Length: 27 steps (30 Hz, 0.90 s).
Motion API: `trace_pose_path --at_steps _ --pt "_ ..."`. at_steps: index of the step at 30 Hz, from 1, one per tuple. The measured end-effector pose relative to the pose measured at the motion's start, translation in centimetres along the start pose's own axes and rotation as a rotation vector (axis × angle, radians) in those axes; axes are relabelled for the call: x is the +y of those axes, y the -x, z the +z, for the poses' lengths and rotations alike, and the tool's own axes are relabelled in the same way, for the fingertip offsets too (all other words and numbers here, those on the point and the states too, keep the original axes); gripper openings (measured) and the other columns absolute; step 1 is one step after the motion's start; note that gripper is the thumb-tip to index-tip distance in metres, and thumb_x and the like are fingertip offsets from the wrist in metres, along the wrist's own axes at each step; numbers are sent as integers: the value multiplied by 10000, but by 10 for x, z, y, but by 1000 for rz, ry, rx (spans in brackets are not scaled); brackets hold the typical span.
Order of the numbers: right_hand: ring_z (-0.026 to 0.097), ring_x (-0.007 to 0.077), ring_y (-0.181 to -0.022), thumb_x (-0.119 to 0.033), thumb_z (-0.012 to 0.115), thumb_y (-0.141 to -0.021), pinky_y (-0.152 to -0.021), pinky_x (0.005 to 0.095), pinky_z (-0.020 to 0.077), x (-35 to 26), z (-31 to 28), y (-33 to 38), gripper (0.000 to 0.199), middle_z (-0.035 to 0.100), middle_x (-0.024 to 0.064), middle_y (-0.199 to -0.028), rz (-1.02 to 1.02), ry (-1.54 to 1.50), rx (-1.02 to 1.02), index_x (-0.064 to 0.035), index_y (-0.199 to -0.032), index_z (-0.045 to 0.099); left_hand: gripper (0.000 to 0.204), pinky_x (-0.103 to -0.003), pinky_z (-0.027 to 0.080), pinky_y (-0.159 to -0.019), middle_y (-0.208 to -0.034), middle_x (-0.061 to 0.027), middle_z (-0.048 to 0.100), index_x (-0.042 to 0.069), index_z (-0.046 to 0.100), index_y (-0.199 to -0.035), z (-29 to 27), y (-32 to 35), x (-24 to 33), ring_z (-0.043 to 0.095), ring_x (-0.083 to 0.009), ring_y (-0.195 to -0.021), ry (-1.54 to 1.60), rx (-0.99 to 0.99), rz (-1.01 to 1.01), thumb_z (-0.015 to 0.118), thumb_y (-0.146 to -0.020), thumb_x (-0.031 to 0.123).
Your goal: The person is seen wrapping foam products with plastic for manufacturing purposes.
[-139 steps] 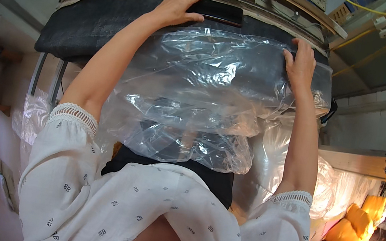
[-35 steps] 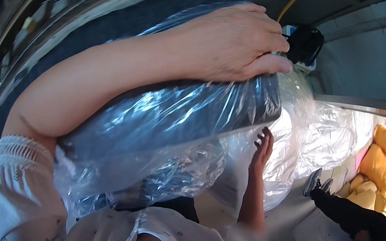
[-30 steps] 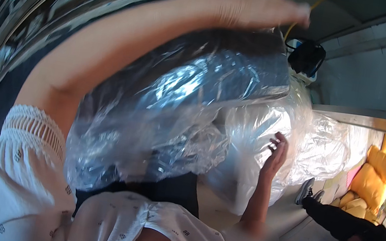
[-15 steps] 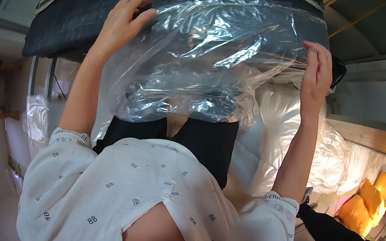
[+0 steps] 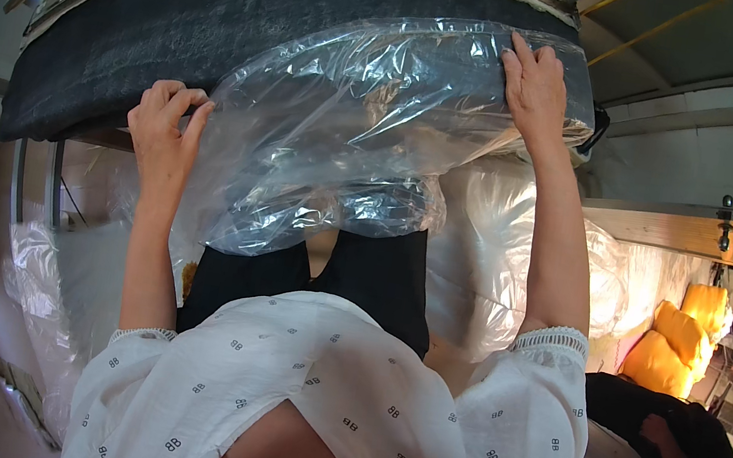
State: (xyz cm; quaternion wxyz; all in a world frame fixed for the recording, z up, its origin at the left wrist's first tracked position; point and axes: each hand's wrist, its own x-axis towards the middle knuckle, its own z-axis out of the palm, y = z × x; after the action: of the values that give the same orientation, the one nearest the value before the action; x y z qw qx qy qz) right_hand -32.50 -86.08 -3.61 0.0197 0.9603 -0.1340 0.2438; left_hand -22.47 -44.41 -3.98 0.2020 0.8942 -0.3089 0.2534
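Clear, shiny plastic film [image 5: 378, 97] lies wrinkled over the near side of a dark padded surface [image 5: 148, 31], its lower part hanging over my thighs. At the film's left edge my left hand [image 5: 166, 135] is closed, with thumb and forefinger pinched together on it. My right hand [image 5: 537, 93] rests on the film near its far right corner. Its fingers are stretched toward the far edge and slightly apart; what lies under the fingertips is partly hidden.
More clear film [image 5: 502, 251] hangs at the right, beside a wooden beam [image 5: 664, 225]. Yellow bundles [image 5: 673, 350] stand farther right. A person in dark clothing [image 5: 669, 435] is at the lower right. Metal legs [image 5: 56, 180] and draped film [image 5: 43, 274] are at the left.
My left hand has come down, nearer and left, and closed on the film's edge. My right hand has moved left and farther onto the film. The view has shifted.
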Motion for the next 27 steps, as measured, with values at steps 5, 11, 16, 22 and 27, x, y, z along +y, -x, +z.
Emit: trace_pose_path --at_steps 5,11,16,22,27 --pt "517 311 -848 -329 490 -889 -724 412 449 4 0 4 344 518 121 -880 42 38 7 -121 -1142 596 40 -244 394 -694 -801 -8 536 56 568 -867 13 17 -2 518 -100 -746 675 -26 -416 585 -853 90" --pt "522 302 -834 -319 497 -881 -711 401 449 -2 -1 4 319 521 119 -853 10 -29 42 -134 -1105 630 96 -190 344 -597 -741 44 433 58 557 -914 5 37 -23 393 -56 -633 873 49 -474 614 -848 100" --pt "531 297 -836 -273 579 -833 -693 383 447 11 0 -9 224 517 109 -824 -2 -152 47 -142 -993 665 220 -232 320 -525 -725 26 427 40 583 -911 -44 46 -10 371 -73 -592 442 -206 -319 714 -739 81" --pt "485 246 -989 -307 682 -741 -793 412 405 38 20 -33 187 500 25 -985 130 -217 26 -195 -888 657 109 -233 361 -576 -735 -30 462 3 626 -869 -62 76 -12 458 -116 -650 365 -184 -306 662 -799 79" --pt "509 165 -977 -241 650 -795 -849 317 397 63 13 -56 197 558 8 -1015 8 -553 -167 -149 -965 610 127 -225 399 -745 -856 -25 550 13 654 -927 -64 75 -31 524 -115 -816 507 -54 -464 599 -863 108"
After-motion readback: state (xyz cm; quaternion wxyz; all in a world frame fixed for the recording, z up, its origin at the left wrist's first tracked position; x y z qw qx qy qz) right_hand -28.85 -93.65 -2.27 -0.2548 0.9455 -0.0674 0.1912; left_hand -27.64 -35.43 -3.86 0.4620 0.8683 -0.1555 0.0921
